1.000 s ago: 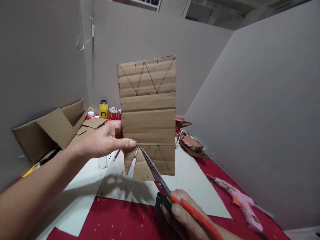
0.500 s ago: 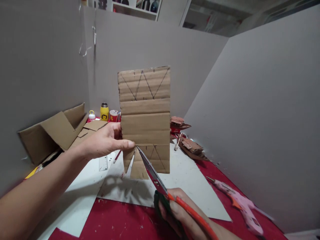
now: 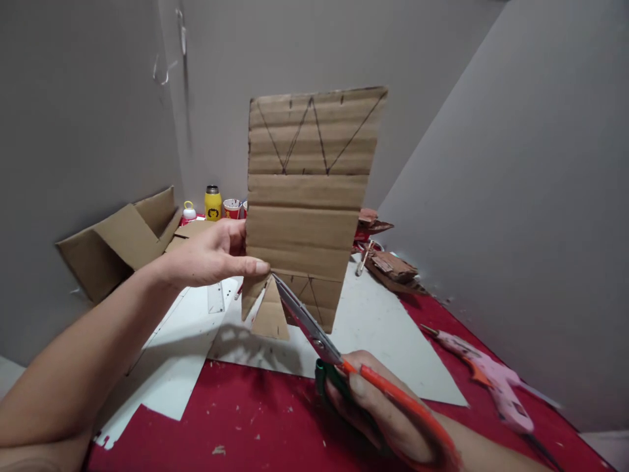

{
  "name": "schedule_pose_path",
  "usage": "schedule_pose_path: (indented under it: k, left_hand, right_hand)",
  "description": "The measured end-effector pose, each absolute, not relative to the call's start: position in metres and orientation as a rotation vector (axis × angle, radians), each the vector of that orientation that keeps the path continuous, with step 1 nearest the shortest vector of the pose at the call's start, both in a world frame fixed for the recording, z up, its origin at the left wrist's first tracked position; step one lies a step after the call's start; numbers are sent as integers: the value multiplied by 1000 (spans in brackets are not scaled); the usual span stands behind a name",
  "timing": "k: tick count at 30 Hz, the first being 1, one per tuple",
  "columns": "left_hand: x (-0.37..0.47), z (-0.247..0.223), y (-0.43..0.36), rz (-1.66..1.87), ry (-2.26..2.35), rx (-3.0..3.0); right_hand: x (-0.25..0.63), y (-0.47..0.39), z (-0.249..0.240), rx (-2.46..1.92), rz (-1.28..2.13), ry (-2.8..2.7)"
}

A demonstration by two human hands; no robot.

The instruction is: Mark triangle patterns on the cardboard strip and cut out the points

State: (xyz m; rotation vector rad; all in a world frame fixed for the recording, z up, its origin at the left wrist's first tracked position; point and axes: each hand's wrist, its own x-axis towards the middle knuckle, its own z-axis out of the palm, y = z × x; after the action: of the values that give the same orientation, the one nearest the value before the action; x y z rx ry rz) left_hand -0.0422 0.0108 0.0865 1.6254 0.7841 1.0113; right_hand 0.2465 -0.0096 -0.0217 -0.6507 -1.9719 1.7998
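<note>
Held up in front of me is a flat piece of cardboard (image 3: 304, 229), with zigzag pencil or pen lines along its top and bottom strips. My left hand (image 3: 216, 255) pinches its lower left edge, thumb on the front and fingers behind. Two cuts open the bottom strip, leaving a triangular flap (image 3: 270, 314) between them. My right hand (image 3: 378, 400) grips scissors (image 3: 314, 337) with orange and dark green handles. The scissor tips touch the card at the top of the flap, close to my left thumb.
A pink glue gun (image 3: 484, 373) lies on the red cloth (image 3: 255, 419) at right. White sheets (image 3: 398, 354) cover part of it, with a ruler (image 3: 215, 298). Folded cardboard (image 3: 118, 242), a yellow bottle (image 3: 213, 204) and a cup (image 3: 232, 208) stand behind; brown cardboard pieces (image 3: 393, 267) sit back right.
The view has tipped downward. The card's top now leans to the right and looks larger. Both hands keep their hold, and the scissor tips stay at the same cut.
</note>
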Motion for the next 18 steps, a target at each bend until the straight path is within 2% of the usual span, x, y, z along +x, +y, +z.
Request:
schedule_pose_path:
  k: [7, 18]
  left_hand:
    - [-43, 97, 4, 902, 790, 1628]
    - [-44, 95, 4, 980, 959, 1336]
  right_hand:
    - [251, -10, -10, -655, 1892, -2023]
    - [253, -8, -13, -775, 1912, -2086]
